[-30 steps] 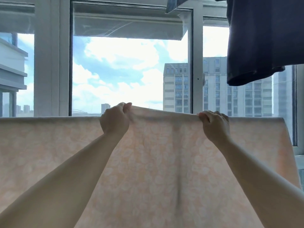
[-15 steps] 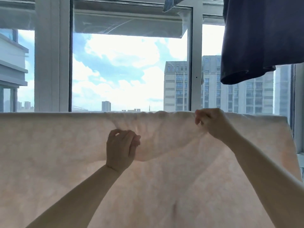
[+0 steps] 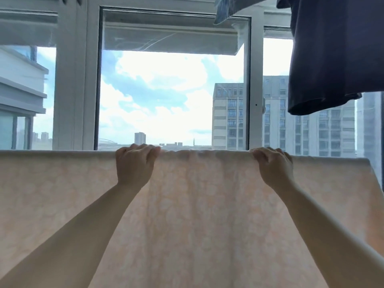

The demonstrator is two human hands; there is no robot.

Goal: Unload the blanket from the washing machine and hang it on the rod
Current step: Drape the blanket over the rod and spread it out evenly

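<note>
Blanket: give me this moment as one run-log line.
blanket: draped, hanging flat | left hand: grips top fold | right hand: grips top fold | rod: hidden

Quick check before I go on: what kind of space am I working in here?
Most likely an enclosed, high-rise apartment balcony used for drying laundry. The peach blanket hangs spread across the view, a dark garment hangs overhead, and tall windows look out on apartment towers.

Both arms raised; left hand [image 3: 135, 163], right hand [image 3: 273, 167] apparently gripping, fingers curled.
</note>
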